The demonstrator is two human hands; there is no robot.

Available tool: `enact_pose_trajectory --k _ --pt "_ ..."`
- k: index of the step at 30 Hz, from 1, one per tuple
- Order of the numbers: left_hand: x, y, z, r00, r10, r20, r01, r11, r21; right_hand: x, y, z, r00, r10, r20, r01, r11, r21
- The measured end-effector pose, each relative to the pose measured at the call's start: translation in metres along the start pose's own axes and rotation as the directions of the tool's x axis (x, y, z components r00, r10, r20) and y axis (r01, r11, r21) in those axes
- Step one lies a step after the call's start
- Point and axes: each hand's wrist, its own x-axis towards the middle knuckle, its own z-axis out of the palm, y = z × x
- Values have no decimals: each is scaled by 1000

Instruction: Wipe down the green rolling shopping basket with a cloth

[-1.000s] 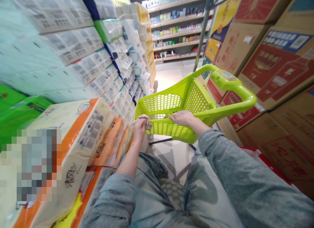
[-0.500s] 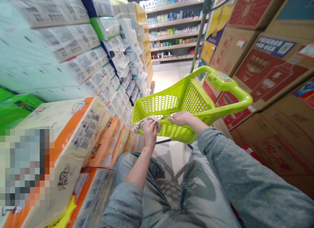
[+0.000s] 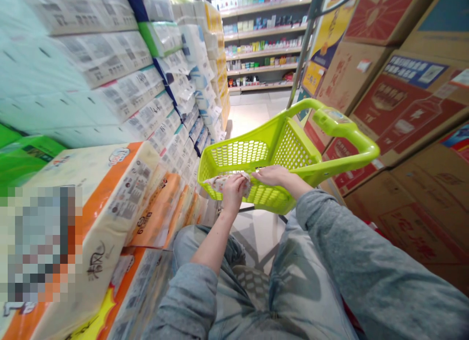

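A bright green plastic shopping cart [image 3: 289,183] with a perforated basket stands in front of my knees, its handle toward the right. My left hand [image 3: 234,188] is closed on a pale patterned cloth [image 3: 218,182], which lies over the basket's near rim. Just right of it, my right hand [image 3: 271,175] rests on the same rim. Its fingers stretch out toward the cloth and hold nothing that I can see. The undersides of the right fingers are hidden.
Stacked packs of tissue [image 3: 124,183] rise on the left, some wrapped in plastic. Cardboard boxes [image 3: 410,105] are piled high on the right. Shelves of small goods [image 3: 264,52] stand across the aisle's far end. A metal pole [image 3: 302,56] rises behind the cart.
My left hand has slid right along the near rim with the cloth, closer to my right hand. The right hand and the cart have hardly moved.
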Motion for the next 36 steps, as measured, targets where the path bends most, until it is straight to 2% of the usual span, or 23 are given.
enact_pose_trajectory --k 4,9,12,14,17,22,26,29,32,36 --pt "-7 -32 -21 999 -45 -13 46 998 36 4 8 1 998 -52 24 52 998 28" --pt "-13 -73 -50 990 -130 -58 133 990 50 8 28 -10 970 -227 85 217 970 110" --pt "-11 -81 -56 980 -179 -84 181 983 23 4 42 -16 982 -148 119 141 988 65" --pt "-7 -78 -55 973 -216 -84 219 975 33 1 48 -15 987 -90 133 85 995 42" --pt "-1 -64 -48 968 -248 -47 251 965 70 1 51 -11 991 -91 100 88 995 39" --pt "13 -18 -13 979 -185 84 179 981 74 1 48 -8 994 -79 71 79 997 -1" --pt "24 12 12 967 -218 134 214 976 38 -2 44 -11 993 -72 88 75 997 -29" --pt "31 9 9 932 -295 210 303 953 -8 -5 43 -12 995 -67 80 70 997 -35" --pt "39 -9 -10 884 -397 245 397 916 50 -7 41 -11 995 -73 67 75 997 -35" --pt "46 -28 -33 844 -469 260 450 883 133 -7 37 -11 993 -83 79 85 996 -32"
